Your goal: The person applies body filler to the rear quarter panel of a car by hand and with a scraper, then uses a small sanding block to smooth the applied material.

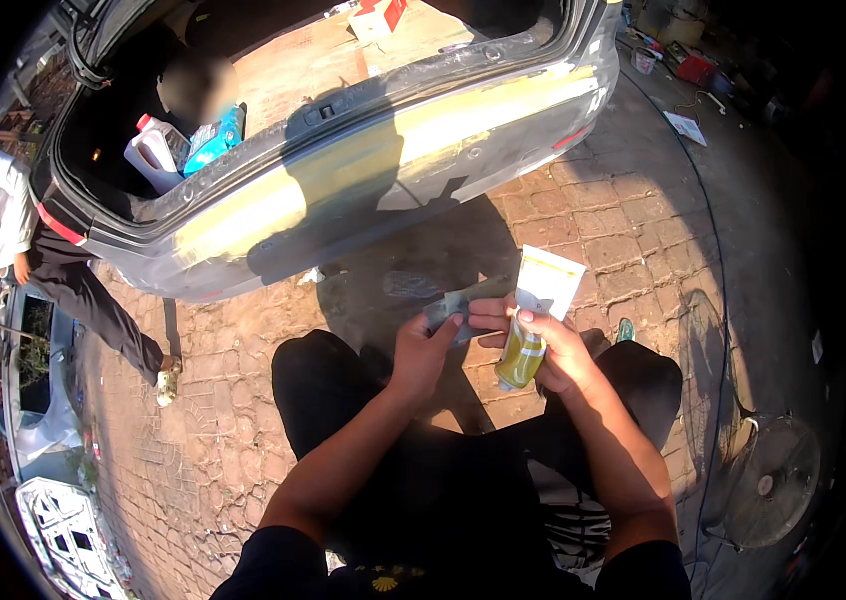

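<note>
your left hand (421, 352) pinched narrow on a thin grey flat piece (448, 309), your right hand (561, 352) closed round a yellow-and-white tube (524, 352), its white end up, your right fingers stretched toward the piece, contact unclear, both over your lap, near the car bumper (343, 195)

This is a car-body repair yard, given the patchy yellow-and-grey bumper (443, 130) and outdoor brick paving (208, 390).

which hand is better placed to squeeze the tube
Probably the right hand: it holds the tube, with its thumb against it. The left hand is occupied, pinching a flat grey piece.
</note>
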`<state>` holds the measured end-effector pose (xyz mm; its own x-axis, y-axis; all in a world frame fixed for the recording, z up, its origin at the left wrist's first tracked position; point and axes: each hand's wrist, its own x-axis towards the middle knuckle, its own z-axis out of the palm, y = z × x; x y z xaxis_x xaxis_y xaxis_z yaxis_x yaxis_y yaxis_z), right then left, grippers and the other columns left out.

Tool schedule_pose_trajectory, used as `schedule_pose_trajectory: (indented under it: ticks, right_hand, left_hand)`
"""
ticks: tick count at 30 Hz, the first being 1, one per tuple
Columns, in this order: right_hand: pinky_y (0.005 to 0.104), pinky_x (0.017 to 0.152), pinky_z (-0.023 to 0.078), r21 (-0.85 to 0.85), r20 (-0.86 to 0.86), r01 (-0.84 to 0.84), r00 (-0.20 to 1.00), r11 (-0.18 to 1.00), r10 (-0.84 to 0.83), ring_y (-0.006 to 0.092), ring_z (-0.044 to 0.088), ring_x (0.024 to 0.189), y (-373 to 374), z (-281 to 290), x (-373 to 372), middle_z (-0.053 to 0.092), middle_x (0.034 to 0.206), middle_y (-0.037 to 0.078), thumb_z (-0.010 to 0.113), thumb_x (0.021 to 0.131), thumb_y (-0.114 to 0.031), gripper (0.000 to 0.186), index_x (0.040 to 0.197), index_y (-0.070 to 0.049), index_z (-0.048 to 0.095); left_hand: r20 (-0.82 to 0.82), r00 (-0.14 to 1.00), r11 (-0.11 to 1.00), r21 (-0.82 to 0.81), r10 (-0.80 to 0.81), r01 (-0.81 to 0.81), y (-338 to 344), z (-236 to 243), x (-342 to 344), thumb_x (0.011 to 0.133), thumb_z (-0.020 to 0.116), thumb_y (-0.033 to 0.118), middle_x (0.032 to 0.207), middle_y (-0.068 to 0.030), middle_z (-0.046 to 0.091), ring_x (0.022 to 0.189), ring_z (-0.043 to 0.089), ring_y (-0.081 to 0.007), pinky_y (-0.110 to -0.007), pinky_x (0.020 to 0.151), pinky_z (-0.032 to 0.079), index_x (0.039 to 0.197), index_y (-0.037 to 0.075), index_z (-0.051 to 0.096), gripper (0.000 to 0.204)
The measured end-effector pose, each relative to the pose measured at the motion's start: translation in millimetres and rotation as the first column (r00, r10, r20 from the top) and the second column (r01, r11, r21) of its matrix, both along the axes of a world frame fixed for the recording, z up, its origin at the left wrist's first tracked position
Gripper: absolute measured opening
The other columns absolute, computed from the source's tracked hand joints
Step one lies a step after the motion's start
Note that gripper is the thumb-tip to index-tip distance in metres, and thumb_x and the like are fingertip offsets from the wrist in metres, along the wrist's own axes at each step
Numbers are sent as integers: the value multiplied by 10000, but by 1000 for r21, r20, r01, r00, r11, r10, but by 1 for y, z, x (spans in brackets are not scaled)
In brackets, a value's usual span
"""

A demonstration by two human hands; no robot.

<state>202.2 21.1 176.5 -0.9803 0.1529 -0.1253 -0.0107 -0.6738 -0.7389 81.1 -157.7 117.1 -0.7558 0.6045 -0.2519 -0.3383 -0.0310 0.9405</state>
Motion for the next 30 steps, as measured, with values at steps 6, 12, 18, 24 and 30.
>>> schedule_pose_trajectory:
  ticks: [6, 12, 18, 24, 30]
  right_hand:
    - [449, 1075, 525, 2, 1, 387, 922, 922, -387, 328, 694, 1221, 10, -10, 0, 684, 1359, 237, 659, 988, -206, 286, 1198, -21, 602]
    - [413, 917, 591, -44, 173, 495, 859, 868, -482, 289, 739, 998, 21, -1, 2, 731, 1184, 205, 680, 1003, -138, 254, 1199, 8, 610]
    - [315, 782, 550, 138, 236, 448, 852, 883, -468, 146, 697, 899, 21, -6, 15, 727, 1005, 73, 747, 1005, -91, 210, 1173, -33, 636]
    - [328, 874, 552, -89, -45, 605, 791, 791, -610, 170, 687, 983, 8, -34, 16, 696, 1086, 56, 778, 956, -47, 343, 1260, -15, 623]
    - [327, 832, 545, 112, 66, 578, 807, 808, -587, 150, 688, 947, 27, -34, 20, 736, 1046, 73, 723, 962, -36, 257, 1206, 39, 688]
  left_hand:
    - [-12, 992, 992, 31, 124, -124, -17, 15, 3, 1046, 705, 130, 1066, -53, 767, 950, 701, -127, -321, 849, 570, 1155, -5, 748, 179]
    - [-18, 994, 994, 40, 106, -106, -2, 26, 18, 1057, 678, 94, 1064, -72, 766, 926, 704, -135, -320, 836, 582, 1154, -25, 738, 165]
    - [193, 977, 922, 353, 95, -160, 18, 41, 21, 1058, 628, 50, 1229, -128, 733, 1137, 718, -250, -408, 1025, 575, 1251, -3, 672, 205]
    - [293, 956, 935, 344, -23, -83, 42, 46, 48, 1029, 654, 23, 1247, -125, 724, 1174, 704, -253, -432, 1083, 544, 1284, -26, 654, 260]
    - [359, 921, 968, 244, -150, 62, 48, 53, 39, 1036, 655, 32, 1309, -113, 694, 1183, 697, -238, -394, 1071, 536, 1399, -32, 584, 375]
